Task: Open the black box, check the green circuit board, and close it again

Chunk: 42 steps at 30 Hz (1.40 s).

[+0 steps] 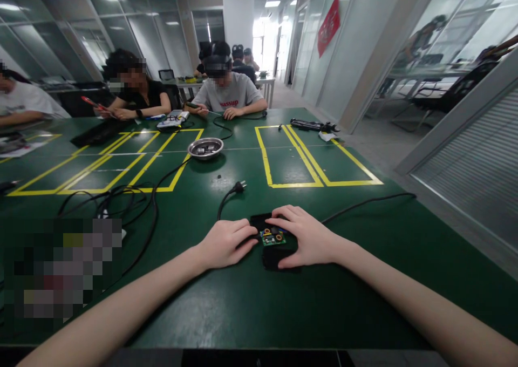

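A small green circuit board point(268, 241) with copper-wound coils lies between my hands. Black casing pieces point(272, 259) are around it, one on the far side and one on the near side. My left hand point(229, 243) is at the board's left edge, its fingers bent and closed; what they pinch is hidden. From the right, my right hand point(311, 237) curls around the board and casing, fingertips on the far piece and thumb on the near one. A black cord with a plug point(239, 187) runs behind my left hand. Another black cable point(364, 199) leads off to the right.
A metal bowl point(205, 149) holding small metal parts stands mid-table. Coiled black cables point(117, 199) lie at left. Yellow tape rectangles point(297, 185) mark the green table point(194, 318). A black tool-like object point(311, 125) lies at the far right. Several people sit opposite, one holding a screwdriver point(193, 106).
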Available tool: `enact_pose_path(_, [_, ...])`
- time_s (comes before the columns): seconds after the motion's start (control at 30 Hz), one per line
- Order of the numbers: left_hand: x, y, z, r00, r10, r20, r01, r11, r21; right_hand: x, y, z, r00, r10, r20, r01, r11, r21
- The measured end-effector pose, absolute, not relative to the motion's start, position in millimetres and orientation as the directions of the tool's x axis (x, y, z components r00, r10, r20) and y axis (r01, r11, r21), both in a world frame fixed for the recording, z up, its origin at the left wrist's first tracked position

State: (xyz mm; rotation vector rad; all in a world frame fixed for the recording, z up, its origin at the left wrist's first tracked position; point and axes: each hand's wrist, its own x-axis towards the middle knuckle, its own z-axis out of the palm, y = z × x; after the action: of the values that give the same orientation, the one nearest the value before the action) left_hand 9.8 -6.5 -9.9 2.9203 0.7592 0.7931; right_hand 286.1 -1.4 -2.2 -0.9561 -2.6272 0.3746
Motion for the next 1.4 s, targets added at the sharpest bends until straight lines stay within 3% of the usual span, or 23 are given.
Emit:
enact_pose_path(0.4, [14.2, -3.4, -9.6, 0.704, 0.670, 0.234, 0.662, -0.739, 0.126, 281.1, 5.4, -17.2, -0.698, 0.694, 0.175, 0.593, 0.698, -0.401])
enact_pose_path(0.83, [-2.6, 12.9, -4.9, 0.782, 0.584, 0.218, 0.587, -0.808, 0.055, 263.8, 6.2, -10.8, -0.648, 0.707, 0.284, 0.586, 0.700, -0.408])
enact_pose_path(1.4, [-1.6, 13.8, -10.5, 0.760, 0.612, 0.217, 0.587, -0.791, 0.173, 270.9, 11.1, -10.4, -0.660, 0.707, 0.255, 0.603, 0.701, -0.382])
